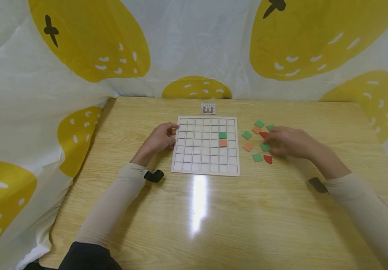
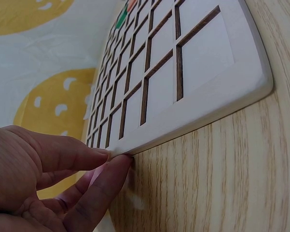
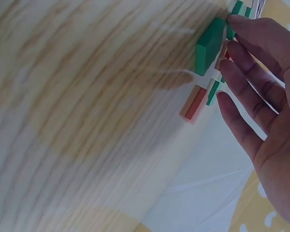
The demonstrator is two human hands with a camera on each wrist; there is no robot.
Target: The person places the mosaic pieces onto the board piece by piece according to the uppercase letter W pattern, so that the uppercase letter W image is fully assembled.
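Note:
A white square grid board lies on the wooden table, with one green tile and one orange tile in neighbouring cells of one column. My left hand is at the board's left side; in the left wrist view its thumb and a finger pinch the rim. To the right of the board, my right hand reaches over loose tiles, fingers spread and slightly bent. Its fingertips are right by a green tile and a red quarter-round piece. In the right wrist view the fingers partly hide several tiles.
More loose pieces lie between board and right hand, among them a green square, an orange square and a red quarter-round. Behind the board is a small pattern card. A white curtain with yellow shapes hangs along the table's back and left.

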